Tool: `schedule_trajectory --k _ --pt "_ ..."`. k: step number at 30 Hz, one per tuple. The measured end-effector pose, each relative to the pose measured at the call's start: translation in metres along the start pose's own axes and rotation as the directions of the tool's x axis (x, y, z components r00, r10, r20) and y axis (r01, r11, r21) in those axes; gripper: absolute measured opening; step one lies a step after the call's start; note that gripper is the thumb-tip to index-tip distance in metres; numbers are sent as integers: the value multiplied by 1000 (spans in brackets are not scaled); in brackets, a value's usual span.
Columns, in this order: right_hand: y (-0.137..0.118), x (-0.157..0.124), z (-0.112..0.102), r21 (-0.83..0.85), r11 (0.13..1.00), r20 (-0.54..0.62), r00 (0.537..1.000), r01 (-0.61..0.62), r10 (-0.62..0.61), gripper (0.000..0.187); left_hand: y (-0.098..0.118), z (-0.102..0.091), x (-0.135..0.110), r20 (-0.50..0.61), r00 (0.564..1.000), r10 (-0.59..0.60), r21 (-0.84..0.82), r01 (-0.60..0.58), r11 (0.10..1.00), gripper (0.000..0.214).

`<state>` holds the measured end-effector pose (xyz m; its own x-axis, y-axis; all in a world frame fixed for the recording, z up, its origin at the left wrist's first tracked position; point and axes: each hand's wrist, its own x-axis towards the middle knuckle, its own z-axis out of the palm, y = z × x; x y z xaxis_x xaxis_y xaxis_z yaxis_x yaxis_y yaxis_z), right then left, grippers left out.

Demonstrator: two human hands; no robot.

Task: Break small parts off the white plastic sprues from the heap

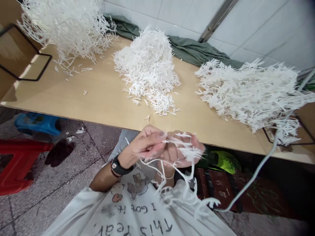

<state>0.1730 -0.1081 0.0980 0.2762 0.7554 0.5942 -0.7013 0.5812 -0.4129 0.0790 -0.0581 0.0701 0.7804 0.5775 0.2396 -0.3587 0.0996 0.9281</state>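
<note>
On my feed, the left hand, a black watch on its wrist, has its fingers curled closed, pinching a tangle of white plastic strands. The right hand sits just beside it, its fingers half curled behind the strands; I cannot tell whether they grip. The tangle trails down over a printed white T-shirt, and one long white strand runs up toward the top right corner of my view.

Both hands are just off the near edge of the wooden table. I count three heaps of similar strands on it: the left heap at the far left corner, the middle heap mid-table, and the right heap at the right end.
</note>
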Motion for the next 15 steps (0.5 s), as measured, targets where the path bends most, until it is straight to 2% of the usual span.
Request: schedule_trajectory --k 1,2,3,4,5,6,7,8,9,11,12,13,14,15 --pt "-3 1 -3 303 952 1 999 43 -45 41 -2 1 1 -90 996 27 40 -24 999 68" --pt "-7 3 -8 515 854 -4 996 80 -91 37 -2 0 3 -182 981 62 106 -43 993 70" --pt "-12 6 -12 582 804 -26 991 122 -131 36 -1 -3 6 -263 960 100 191 -50 980 70" --pt "-16 8 -16 475 865 -56 986 164 -156 36 2 -8 10 -312 941 134 277 -45 960 68" --pt "-19 11 -20 238 952 -85 981 191 -175 38 5 -15 15 -341 924 174 390 -29 920 63" --pt "-20 13 -23 -61 978 -149 967 199 -206 40 8 -23 21 -362 911 197 459 -10 889 54" --pt "-20 14 -25 -333 925 -218 940 182 -263 42 11 -31 27 -394 890 229 537 20 843 43" --pt "-18 14 -27 -541 830 -277 903 135 -328 43 12 -39 33 -447 844 296 659 87 747 38" --pt "-14 13 -28 -689 722 -306 873 73 -380 43 13 -45 38 -487 789 374 749 157 643 42" --pt "-5 9 -30 -845 528 -335 850 -82 -406 41 14 -49 43 -490 719 494 842 242 483 50" --pt "-1 6 -30 -880 453 -335 863 -144 -377 41 14 -47 43 -473 709 523 856 229 463 48" --pt "3 3 -30 -901 394 -327 883 -183 -338 40 15 -42 40 -447 717 535 859 178 480 42" --pt "5 1 -30 -916 350 -308 903 -197 -300 40 16 -35 36 -418 734 535 846 100 523 35" --pt "5 -1 -30 -929 315 -284 920 -194 -271 39 17 -27 31 -384 774 503 807 17 591 32"
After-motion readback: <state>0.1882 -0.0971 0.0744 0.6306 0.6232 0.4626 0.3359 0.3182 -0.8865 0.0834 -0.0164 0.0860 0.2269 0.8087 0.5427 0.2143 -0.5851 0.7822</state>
